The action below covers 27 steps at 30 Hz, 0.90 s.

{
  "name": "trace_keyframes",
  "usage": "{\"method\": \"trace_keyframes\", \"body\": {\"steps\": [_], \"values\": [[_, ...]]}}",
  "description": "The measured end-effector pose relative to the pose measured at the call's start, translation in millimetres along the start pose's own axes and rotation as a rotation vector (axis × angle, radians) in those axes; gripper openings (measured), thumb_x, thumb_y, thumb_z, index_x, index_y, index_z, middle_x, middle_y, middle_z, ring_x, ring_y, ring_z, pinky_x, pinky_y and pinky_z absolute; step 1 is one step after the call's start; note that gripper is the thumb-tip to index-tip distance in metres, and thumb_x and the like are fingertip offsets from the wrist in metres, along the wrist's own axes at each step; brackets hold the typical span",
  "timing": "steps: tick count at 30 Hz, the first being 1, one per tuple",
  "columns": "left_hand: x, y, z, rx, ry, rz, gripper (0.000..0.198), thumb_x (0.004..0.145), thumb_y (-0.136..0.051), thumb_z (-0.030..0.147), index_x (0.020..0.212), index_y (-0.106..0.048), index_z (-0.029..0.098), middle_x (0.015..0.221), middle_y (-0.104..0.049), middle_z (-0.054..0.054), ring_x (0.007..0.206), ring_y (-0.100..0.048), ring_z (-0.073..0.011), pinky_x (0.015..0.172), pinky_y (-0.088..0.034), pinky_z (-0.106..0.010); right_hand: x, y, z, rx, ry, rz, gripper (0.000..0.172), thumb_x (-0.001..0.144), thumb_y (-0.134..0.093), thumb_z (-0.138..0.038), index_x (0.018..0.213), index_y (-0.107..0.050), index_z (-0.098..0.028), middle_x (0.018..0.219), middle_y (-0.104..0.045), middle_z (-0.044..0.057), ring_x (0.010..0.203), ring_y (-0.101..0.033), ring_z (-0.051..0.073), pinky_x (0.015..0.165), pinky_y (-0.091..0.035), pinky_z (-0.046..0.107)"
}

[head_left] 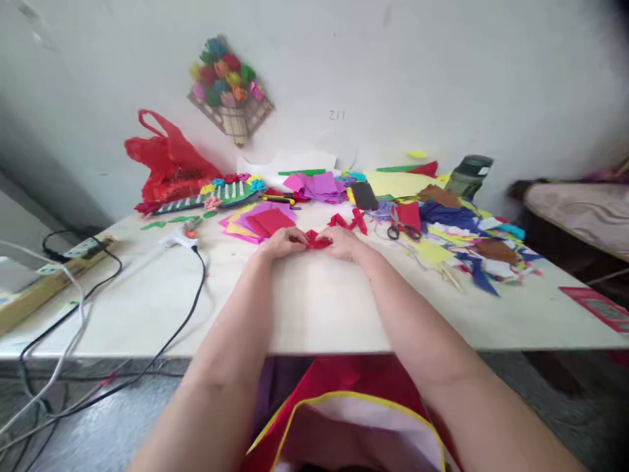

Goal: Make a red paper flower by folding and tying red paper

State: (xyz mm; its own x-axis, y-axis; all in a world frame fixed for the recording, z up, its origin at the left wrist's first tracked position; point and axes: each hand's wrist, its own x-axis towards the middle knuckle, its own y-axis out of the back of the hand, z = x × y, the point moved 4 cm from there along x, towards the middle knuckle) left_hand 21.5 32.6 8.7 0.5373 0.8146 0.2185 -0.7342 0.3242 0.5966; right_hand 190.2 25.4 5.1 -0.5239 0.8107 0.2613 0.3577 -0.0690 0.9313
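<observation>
Between my two hands, at the middle of the table, is a small piece of red crepe paper [317, 240], apparently folded. My left hand [284, 243] grips its left side with fingers closed. On the other side my right hand [344, 242] has its fingers bent onto the paper's right edge. My fingers cover part of it. Just beyond my right hand lie red folded strips [360, 221]. Past my left hand is a fanned stack of pink, yellow and red paper squares [263, 221].
Scissors [403, 229] and coloured scraps [472, 242] lie to the right, with a dark bottle [470, 176] behind. A glue gun [179, 238] with a black cord [199, 295] rests at left, near a red plastic bag [171, 164]. A phone-like dark slab [364, 196] lies farther back.
</observation>
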Motion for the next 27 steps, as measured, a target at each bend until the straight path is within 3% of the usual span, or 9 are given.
{"method": "trace_keyframes", "body": {"steps": [7,13,19,27], "values": [[1.2,0.3,-3.9,0.043,0.026,0.014,0.02,0.063,-0.06,0.03,0.075,-0.068,0.016,0.084,-0.066,-0.003,0.082,-0.058,-0.017,0.081,-0.043,-0.028,2.3,4.5,-8.7,-0.097,-0.014,-0.021,0.02,0.075,-0.054,-0.022,0.089,-0.067,-0.019,0.1,-0.063,0.004,0.095,-0.055,0.019,0.077,-0.041,0.028],[1.2,0.7,-4.3,0.093,0.05,0.031,0.022,0.064,-0.06,0.032,0.078,-0.068,0.016,0.081,-0.066,-0.002,0.08,-0.058,-0.0168,0.077,-0.043,-0.027,4.2,5.0,-8.2,-0.091,-0.055,-0.019,0.019,0.079,-0.052,-0.022,0.087,-0.068,-0.019,0.097,-0.065,0.003,0.093,-0.055,0.018,0.072,-0.04,0.026],[-0.4,-1.2,-6.7,0.08,0.093,0.072,0.034,0.055,-0.069,0.04,0.079,-0.066,0.016,0.081,-0.065,-0.003,0.076,-0.058,-0.0167,0.072,-0.044,-0.027,4.0,6.3,-8.9,-0.068,-0.108,-0.022,0.018,0.079,-0.052,-0.022,0.083,-0.068,-0.018,0.096,-0.064,0.003,0.092,-0.055,0.018,0.07,-0.04,0.026],[3.3,-1.9,-13.7,0.063,0.022,0.128,0.026,0.067,-0.058,0.04,0.071,-0.062,0.015,0.076,-0.062,-0.003,0.071,-0.055,-0.014,0.068,-0.043,-0.025,4.9,3.3,-6.0,-0.017,-0.114,0.039,0.015,0.078,-0.054,-0.024,0.077,-0.067,-0.017,0.094,-0.064,0.003,0.089,-0.056,0.017,0.07,-0.04,0.025]]}}
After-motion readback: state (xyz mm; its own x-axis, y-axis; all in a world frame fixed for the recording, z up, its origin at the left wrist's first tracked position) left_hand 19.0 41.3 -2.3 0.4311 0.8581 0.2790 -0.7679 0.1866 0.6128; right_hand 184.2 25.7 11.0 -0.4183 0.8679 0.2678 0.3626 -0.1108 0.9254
